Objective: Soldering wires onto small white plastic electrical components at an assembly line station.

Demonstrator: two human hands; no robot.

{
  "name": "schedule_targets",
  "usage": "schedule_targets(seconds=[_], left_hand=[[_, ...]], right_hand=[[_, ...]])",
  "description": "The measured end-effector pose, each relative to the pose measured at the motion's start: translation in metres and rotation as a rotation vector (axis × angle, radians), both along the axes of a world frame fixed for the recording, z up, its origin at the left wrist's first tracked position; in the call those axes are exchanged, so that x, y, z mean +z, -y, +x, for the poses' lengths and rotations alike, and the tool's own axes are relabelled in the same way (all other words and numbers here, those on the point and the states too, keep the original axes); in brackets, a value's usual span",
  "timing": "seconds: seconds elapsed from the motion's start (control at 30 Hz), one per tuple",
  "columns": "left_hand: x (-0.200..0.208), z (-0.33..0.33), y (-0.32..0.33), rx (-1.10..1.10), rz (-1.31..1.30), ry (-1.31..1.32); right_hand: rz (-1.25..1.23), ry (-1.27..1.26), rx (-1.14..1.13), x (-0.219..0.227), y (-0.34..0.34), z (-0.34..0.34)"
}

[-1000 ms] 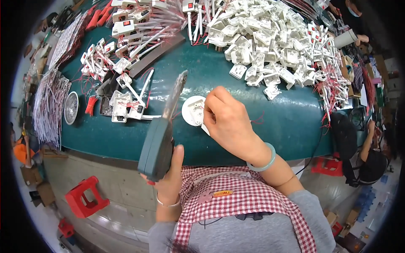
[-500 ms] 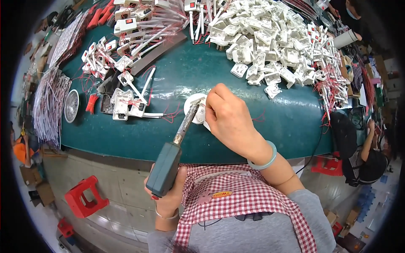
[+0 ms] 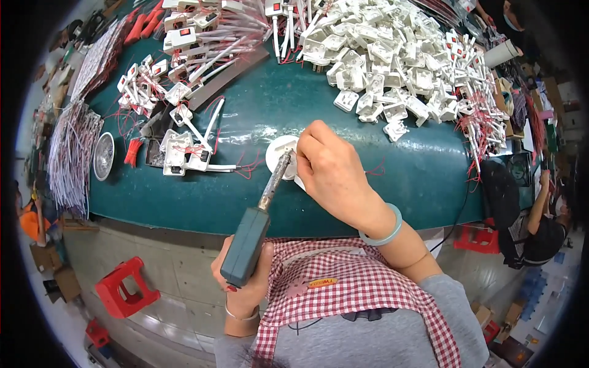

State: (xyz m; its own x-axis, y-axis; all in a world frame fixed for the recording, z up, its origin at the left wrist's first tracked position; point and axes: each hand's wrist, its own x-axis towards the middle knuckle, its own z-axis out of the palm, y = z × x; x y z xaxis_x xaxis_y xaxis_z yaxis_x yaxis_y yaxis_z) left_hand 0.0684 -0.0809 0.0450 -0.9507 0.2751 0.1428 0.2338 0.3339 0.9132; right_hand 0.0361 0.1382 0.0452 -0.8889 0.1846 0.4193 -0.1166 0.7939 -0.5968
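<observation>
My left hand [image 3: 250, 293] is wrapped round the dark green handle of a soldering iron [image 3: 245, 242]. Its scorched metal barrel slants up and away, and the tip rests at a white round piece [image 3: 276, 149] on the green table. My right hand [image 3: 334, 172] is closed in a pinch over the right side of that piece. Whatever its fingertips grip is hidden behind them. A bit of white shows below the fingers. Left of the piece lie open white switch housings [image 3: 175, 144] with black parts, red wires and a white cable.
White housing shells [image 3: 380, 55] form a big heap at the back right, beside wired red-switch parts [image 3: 472, 101]. More switch assemblies [image 3: 202, 46] fill the back left. A clear bowl [image 3: 104, 156] sits at the left edge. Red stools [image 3: 126, 288] stand on the floor. People are at the right.
The soldering iron and my left hand have shifted slightly right, the tip staying at the white piece. My right hand keeps its pinch there almost unmoved.
</observation>
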Motion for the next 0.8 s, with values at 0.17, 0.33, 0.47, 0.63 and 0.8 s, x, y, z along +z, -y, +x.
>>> schedule_targets(seconds=[0.17, 0.33, 0.47, 0.63, 0.8], left_hand=[[0.0040, -0.0006, -0.0002, -0.007, -0.015, -0.032], [-0.0034, 0.0026, 0.0040, 0.021, 0.023, -0.044], [-0.0019, -0.0007, 0.0006, -0.011, 0.026, -0.015], [0.0036, -0.0027, 0.0004, -0.028, -0.024, -0.044], [0.0011, -0.0003, 0.0032, -0.018, -0.047, -0.091]], right_hand=[[-0.008, 0.006, 0.007, -0.0004, -0.0008, -0.0001], [-0.003, 0.010, 0.004, 0.0003, -0.0006, 0.0003], [0.003, 0.008, 0.005, -0.0007, -0.0005, -0.0001], [-0.001, 0.018, 0.006, 0.0000, -0.0012, 0.0003], [-0.009, 0.018, 0.002, -0.0004, -0.0010, 0.0001]])
